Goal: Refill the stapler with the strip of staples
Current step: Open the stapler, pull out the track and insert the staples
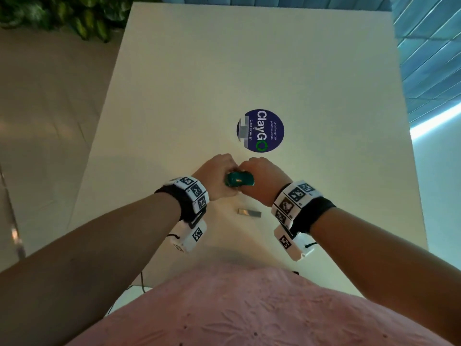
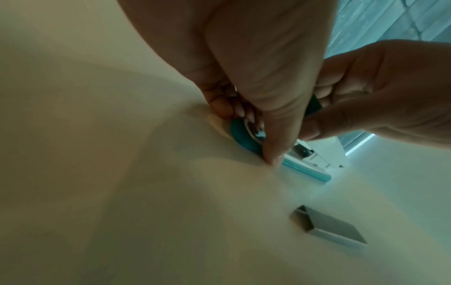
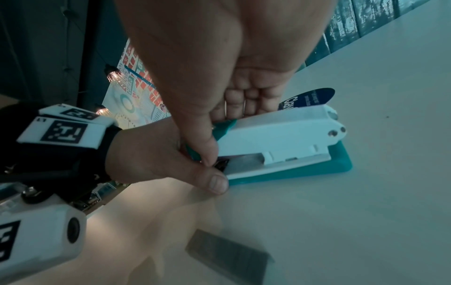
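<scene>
1. Together, both hands close on the stapler (image 1: 239, 180) at the near middle of the table (image 1: 249, 58), meeting over its teal top
2. Left hand (image 1: 216, 178): fingers curled round the left side of the stapler; in the right wrist view its thumb (image 3: 214, 180) presses at the front end, by the base and the dark opening of the staple channel
3. Right hand (image 1: 264, 179): fingers curled over the top of the stapler from the right side, thumb (image 3: 207, 146) coming down the near side to meet the left thumb at the front end
4. Stapler: white body on a teal base that lies flat on the table, seen along its length in the right wrist view, hinge end with two rivets pointing away from the person; how far the top is lifted I cannot tell
5. Strip of staples (image 1: 249, 213): lies loose on the table just nearer the person than the stapler, between the two wrists, touched by neither hand
6. Both wrists carry black bands with white blocks printed with black square markers (image 1: 195, 189)
7. Beyond the hands a round dark blue sticker (image 1: 260, 130) reading "ClayGO" sits on the tabletop
8. At the far left, past the table corner, green leaves (image 1: 62, 16); at the bottom of the head view, the person's pink clothing (image 1: 249, 308)
</scene>
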Demonstrator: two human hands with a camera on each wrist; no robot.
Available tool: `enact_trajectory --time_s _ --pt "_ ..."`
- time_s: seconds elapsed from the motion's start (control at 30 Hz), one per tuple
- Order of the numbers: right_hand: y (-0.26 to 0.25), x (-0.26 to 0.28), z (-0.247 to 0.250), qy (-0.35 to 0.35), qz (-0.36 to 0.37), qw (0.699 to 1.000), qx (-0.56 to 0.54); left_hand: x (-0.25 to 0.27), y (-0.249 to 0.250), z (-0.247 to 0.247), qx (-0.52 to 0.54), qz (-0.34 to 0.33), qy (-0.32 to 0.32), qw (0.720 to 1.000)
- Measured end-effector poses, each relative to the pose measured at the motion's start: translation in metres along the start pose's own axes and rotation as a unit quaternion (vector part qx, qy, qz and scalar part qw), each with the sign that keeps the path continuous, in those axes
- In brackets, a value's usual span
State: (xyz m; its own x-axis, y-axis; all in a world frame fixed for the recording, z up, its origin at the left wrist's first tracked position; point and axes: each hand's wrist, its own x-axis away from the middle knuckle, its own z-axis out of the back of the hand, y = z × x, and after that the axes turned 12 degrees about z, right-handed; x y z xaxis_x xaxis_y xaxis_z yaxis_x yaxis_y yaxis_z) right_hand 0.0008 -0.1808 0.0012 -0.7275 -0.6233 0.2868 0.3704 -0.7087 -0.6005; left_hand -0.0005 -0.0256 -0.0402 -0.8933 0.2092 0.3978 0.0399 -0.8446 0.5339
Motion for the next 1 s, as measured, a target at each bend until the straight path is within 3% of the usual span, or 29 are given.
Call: enact_trajectory --time_s 0.23,0.47,0.67,1.0 --pt "0.004 0.007 -0.001 0.030 0.012 0.999 -0.014 -0.001 -0.003 -0.003 0.045 -0.003 0.005 0.999" --pt "0.016 0.035 0.018 0.145 0.038 0.986 -0.075 -0.003 -0.013 -0.007 0.054 -0.010 0.026 0.998" --pt "0.047 0.071 0.038 0.238 -0.007 0.967 -0.095 -0.003 -0.014 -0.007 0.057 -0.004 0.028 0.998" --pt "0.102 0.078 0.011 0.227 -0.093 0.969 -0.036 0.002 -0.016 -0.002 0.048 0.019 0.037 0.998"
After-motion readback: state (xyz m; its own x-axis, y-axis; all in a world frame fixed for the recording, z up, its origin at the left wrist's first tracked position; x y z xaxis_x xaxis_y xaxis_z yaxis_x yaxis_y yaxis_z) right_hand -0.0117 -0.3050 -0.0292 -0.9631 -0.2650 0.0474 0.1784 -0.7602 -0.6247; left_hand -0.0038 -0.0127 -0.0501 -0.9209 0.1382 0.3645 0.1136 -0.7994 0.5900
